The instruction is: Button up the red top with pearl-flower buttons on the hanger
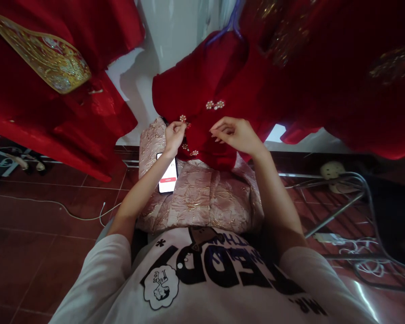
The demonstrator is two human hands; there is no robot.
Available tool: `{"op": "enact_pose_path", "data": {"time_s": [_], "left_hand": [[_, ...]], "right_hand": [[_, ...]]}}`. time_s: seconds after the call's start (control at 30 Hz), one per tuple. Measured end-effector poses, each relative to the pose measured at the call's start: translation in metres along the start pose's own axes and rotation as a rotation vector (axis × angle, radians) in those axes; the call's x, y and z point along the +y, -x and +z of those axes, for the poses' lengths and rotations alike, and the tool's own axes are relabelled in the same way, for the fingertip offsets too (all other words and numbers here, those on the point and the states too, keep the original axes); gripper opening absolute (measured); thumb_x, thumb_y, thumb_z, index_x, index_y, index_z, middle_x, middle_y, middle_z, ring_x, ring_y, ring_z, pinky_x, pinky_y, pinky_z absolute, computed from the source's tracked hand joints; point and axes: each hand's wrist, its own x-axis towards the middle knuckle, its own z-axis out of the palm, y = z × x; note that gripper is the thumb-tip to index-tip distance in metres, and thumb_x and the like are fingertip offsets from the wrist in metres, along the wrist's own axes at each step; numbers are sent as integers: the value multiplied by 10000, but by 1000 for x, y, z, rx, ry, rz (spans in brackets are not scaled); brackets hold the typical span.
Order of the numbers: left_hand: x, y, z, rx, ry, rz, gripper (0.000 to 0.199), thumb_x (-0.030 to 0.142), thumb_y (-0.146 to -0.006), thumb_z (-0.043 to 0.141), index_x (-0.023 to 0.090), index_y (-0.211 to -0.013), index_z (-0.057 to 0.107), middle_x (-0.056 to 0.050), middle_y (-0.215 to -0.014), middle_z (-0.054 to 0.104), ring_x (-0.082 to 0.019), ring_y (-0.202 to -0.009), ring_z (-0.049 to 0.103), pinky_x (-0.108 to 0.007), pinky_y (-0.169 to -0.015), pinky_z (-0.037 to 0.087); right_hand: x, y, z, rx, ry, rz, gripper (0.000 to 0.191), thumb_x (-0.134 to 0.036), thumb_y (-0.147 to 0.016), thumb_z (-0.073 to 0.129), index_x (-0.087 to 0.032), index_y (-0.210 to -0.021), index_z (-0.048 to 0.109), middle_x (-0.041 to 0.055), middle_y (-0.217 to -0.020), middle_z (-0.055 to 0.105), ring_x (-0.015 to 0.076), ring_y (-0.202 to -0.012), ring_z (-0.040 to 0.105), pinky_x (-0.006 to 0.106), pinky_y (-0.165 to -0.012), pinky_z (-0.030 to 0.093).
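A red garment (229,81) with jewelled flower-shaped fasteners (215,105) lies in front of me, its lower part over a pink-and-gold brocade cloth (205,193) on my lap. My left hand (175,136) is closed in a pinch at the garment's left edge, beside one of the flower fasteners (182,118). Above the red cloth and to the right, my right hand (238,135) has its thumb and fingertips drawn together; anything thin between them is too small to make out. A lit phone (168,175) rests on the brocade under my left forearm.
A purple hanger (231,24) is at the top of the red garment. More red garments with gold beading (60,63) hang on both sides. A metal-framed chair (367,193) stands at right near white cables (367,256). Another cable (64,209) crosses the tiled floor at left.
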Motion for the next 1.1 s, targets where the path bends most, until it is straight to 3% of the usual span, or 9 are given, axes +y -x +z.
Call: {"op": "enact_pose_path", "data": {"time_s": [0.07, 0.13, 0.3, 0.4, 0.5, 0.6, 0.77, 0.97, 1.1], "left_hand": [[2, 2, 2, -110, 18, -57, 299, 95, -1005, 640, 156, -714, 606, 14, -677, 605, -102, -623, 597, -213, -632, 509], [6, 3, 4, -256, -4, -28, 290, 174, -1031, 636, 151, -743, 635, -14, -734, 646, -139, -702, 656, -264, -704, 558], [31, -2, 19, -447, -274, 459, 64, 121, -944, 718, 183, -959, 714, -48, -996, 713, -200, -1004, 688, -324, -982, 541], [47, -10, 28, -485, -511, 729, 204, 150, -919, 727, 211, -1111, 694, -91, -1175, 663, -273, -1157, 624, -393, -1021, 520], [55, -22, 37, -493, -712, 915, 218, 185, -897, 745, 201, -1103, 677, -134, -1246, 596, -361, -1277, 526, -490, -1085, 454], [59, -32, 46, -543, -822, 1015, 144, 212, -903, 728, 194, -1026, 657, -153, -1238, 569, -397, -1303, 485, -557, -1120, 391], [70, -40, 55, -625, -837, 1038, 125, 207, -862, 751, 202, -906, 635, -139, -1151, 592, -398, -1294, 489, -615, -1161, 347], [81, -51, 47, -769, -753, 890, 138, 215, -854, 756, 210, -860, 617, -41, -936, 611, -298, -1130, 631, -618, -1232, 341], [81, -58, 40, -764, -693, 792, 124, 225, -877, 733, 215, -857, 612, -15, -884, 609, -258, -1003, 683, -618, -1240, 351]], "right_hand": [[-1, 0, -3, 1, -4, 4, 416, -590, -805, 771, -198, -909, 679, 45, -809, 736, 153, -685, 698, 310, -659, 605], [-1, 1, -6, 5, -9, 8, 415, -579, -800, 775, -191, -920, 684, 52, -819, 737, 158, -698, 705, 312, -665, 612], [-2, 2, -11, 36, -1, 9, 406, -578, -815, 770, -202, -936, 681, 49, -819, 730, 160, -697, 703, 328, -681, 628], [-3, 3, -12, 32, 9, 9, 399, -585, -828, 761, -210, -937, 678, 49, -832, 724, 165, -712, 700, 342, -698, 634], [-4, 3, -13, 29, 8, 19, 386, -576, -829, 766, -214, -932, 678, 48, -826, 718, 174, -727, 702, 356, -716, 640], [-5, 4, -16, 49, -2, 29, 380, -576, -815, 785, -224, -917, 682, 49, -815, 720, 180, -719, 704, 368, -725, 644], [-9, 5, -26, 135, 52, 9, 402, -614, -807, 784, -233, -892, 689, 61, -849, 735, 209, -787, 718, 395, -765, 635], [-14, 3, -39, 328, 122, -111, 407, -619, -857, 735, -226, -959, 704, 94, -1063, 729, 251, -1057, 699, 426, -939, 601], [-20, -2, -42, 399, 153, -155, 449, -688, -908, 642, -272, -1066, 705, 103, -1144, 705, 289, -1203, 636, 451, -998, 574]]}}
